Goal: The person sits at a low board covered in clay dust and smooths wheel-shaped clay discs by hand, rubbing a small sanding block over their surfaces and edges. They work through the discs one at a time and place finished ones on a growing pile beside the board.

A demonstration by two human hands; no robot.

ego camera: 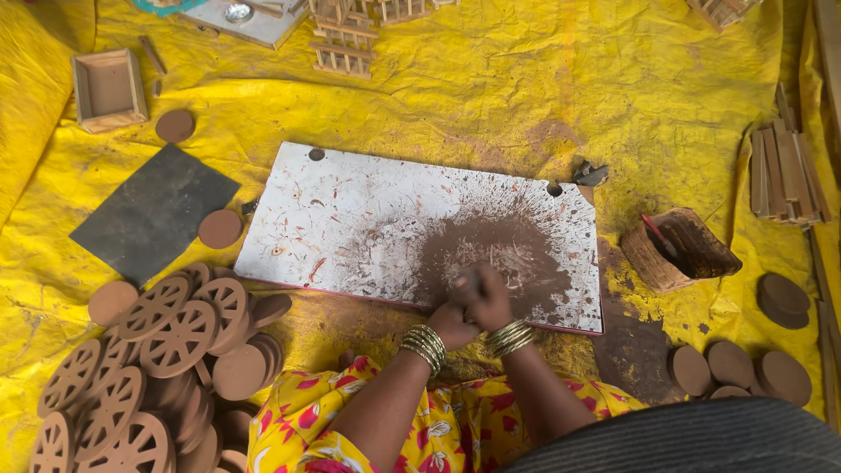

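Craft workshop: wooden wheels (180, 337), paint-stained board (368, 219)

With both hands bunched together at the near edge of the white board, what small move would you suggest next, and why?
Probably part the hands over the brown-stained patch of the white board. The left hand and right hand are pressed together there, and whatever they hold is hidden; the spoked wooden wheels lie apart, to the left.

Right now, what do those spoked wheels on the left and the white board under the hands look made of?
The spoked wheels look like cut wood or fibreboard: flat, matt brown, clean spoke cut-outs, unpainted. The white board seems a rigid sheet, perhaps painted wood or laminate; its smooth pale face is scratched and stained brown. Both hands rest clasped at its near edge.
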